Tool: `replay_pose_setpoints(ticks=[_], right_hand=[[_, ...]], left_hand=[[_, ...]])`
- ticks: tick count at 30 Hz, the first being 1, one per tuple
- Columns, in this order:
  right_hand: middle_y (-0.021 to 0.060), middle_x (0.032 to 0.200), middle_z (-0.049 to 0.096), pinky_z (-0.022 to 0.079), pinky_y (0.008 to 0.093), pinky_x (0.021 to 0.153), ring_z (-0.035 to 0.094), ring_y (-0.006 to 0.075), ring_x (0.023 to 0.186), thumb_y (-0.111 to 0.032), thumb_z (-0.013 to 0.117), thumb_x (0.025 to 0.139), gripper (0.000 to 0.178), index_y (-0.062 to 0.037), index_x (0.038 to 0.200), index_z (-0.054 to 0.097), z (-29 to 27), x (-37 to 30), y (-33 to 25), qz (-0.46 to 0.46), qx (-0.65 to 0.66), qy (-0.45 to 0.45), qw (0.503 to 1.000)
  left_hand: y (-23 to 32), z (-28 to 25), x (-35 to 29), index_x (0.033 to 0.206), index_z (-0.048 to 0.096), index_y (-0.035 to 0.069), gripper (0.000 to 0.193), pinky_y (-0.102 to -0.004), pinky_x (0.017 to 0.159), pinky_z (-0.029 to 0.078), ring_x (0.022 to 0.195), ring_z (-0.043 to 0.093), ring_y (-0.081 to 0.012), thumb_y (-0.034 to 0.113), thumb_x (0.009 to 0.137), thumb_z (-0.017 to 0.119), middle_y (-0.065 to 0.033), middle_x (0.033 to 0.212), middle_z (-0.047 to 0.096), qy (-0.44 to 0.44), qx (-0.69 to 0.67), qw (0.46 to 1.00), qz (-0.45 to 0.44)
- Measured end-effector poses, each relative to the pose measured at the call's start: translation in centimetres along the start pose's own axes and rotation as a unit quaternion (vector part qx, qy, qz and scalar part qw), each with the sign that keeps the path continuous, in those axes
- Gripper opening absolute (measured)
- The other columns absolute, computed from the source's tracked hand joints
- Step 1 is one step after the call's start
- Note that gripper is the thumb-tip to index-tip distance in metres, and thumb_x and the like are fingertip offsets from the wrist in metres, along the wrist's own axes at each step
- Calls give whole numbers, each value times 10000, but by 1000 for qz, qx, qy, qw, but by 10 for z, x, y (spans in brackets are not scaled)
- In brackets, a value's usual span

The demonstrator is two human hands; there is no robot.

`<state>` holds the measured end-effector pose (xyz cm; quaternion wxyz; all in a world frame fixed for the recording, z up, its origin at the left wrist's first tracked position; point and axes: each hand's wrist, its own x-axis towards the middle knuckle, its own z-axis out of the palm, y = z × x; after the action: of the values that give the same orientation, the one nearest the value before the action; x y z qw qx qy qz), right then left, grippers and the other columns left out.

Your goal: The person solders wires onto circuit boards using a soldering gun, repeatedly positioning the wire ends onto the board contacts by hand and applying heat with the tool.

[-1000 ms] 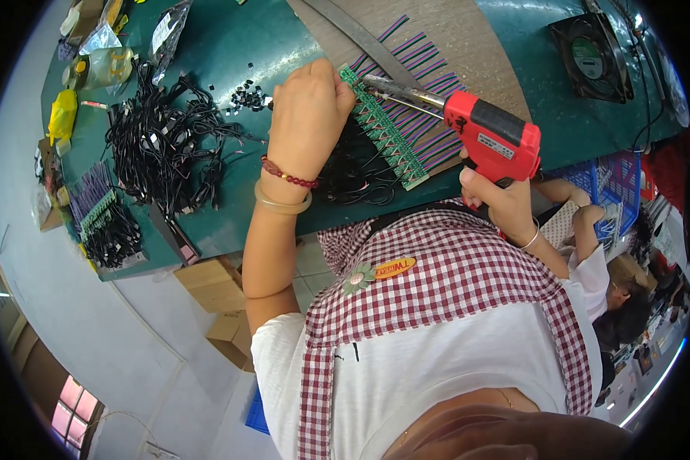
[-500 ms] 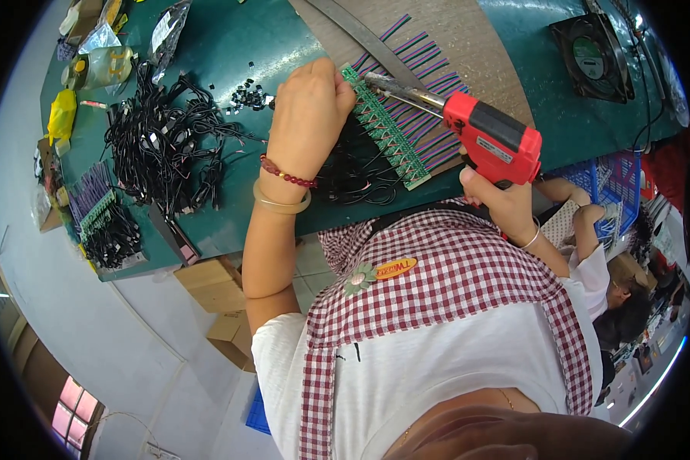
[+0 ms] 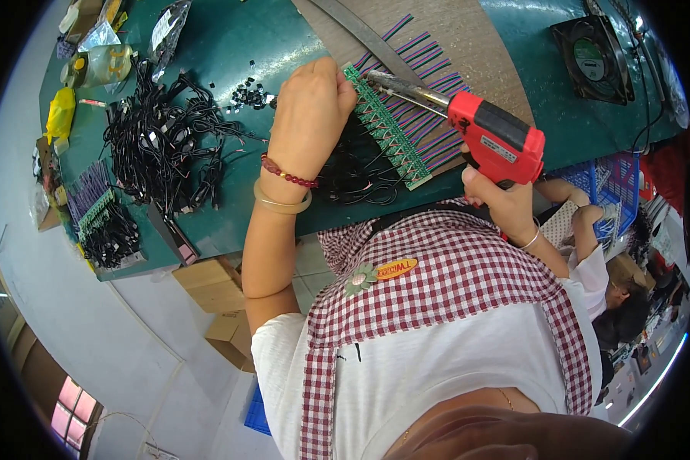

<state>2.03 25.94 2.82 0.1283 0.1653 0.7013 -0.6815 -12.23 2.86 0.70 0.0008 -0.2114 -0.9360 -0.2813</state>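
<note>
My right hand (image 3: 506, 205) is wrapped round the grip of a red and black soldering gun (image 3: 498, 138). The gun's metal tip meets the upper end of a long green circuit board strip (image 3: 387, 129). Striped multicolour wires (image 3: 429, 100) run out from the strip's right side, and black cables (image 3: 360, 172) lie along its left. At that same upper end, my left hand (image 3: 310, 107) is closed in a pinch. Its fingertips face away, so what they hold is hidden.
A metal bar (image 3: 376, 42) lies across the brown board (image 3: 475, 54). To the left are a heap of black cables (image 3: 161, 146), small black pieces (image 3: 249, 93) and another wired strip (image 3: 98, 215). A black fan (image 3: 593, 57) stands at the far right. A co-worker's arm (image 3: 586, 230) shows beyond my right hand.
The soldering gun and my right hand have shifted very slightly to the right. My left hand stays in place at the strip's upper end.
</note>
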Motion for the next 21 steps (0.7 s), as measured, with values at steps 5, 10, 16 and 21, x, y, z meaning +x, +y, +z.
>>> replay_pose_setpoints(ticks=[5,10,16,21], right_hand=[[19,636,550,390,218,492,491,73,513,-51,619,863,329,35,1171,540,-2,0,1,4,33,17,999],[-14,690,596,424,211,499,541,49,557,-72,712,817,126,-23,882,615,-1,0,1,34,67,20,997],[-14,681,587,414,210,499,528,49,549,-58,692,826,180,-3,983,623,-3,1,-5,9,75,29,997],[-8,670,575,397,210,491,505,50,529,-44,672,830,306,21,1118,594,-4,5,-14,0,116,31,993]], left_hand=[[1,-2,1,749,560,-30,110,-414,618,474,664,600,-359,61,781,612,-194,721,605,-5,1,1000,-2],[0,-1,1,749,557,-30,113,-409,615,475,664,602,-356,61,784,613,-194,716,603,-5,-2,1000,1],[1,-2,1,751,555,-27,107,-412,608,468,655,593,-356,59,777,613,-192,709,598,-8,-7,1000,0],[0,-2,2,752,550,-25,110,-419,598,459,640,582,-357,64,774,611,-189,700,593,-5,-8,1000,-3]])
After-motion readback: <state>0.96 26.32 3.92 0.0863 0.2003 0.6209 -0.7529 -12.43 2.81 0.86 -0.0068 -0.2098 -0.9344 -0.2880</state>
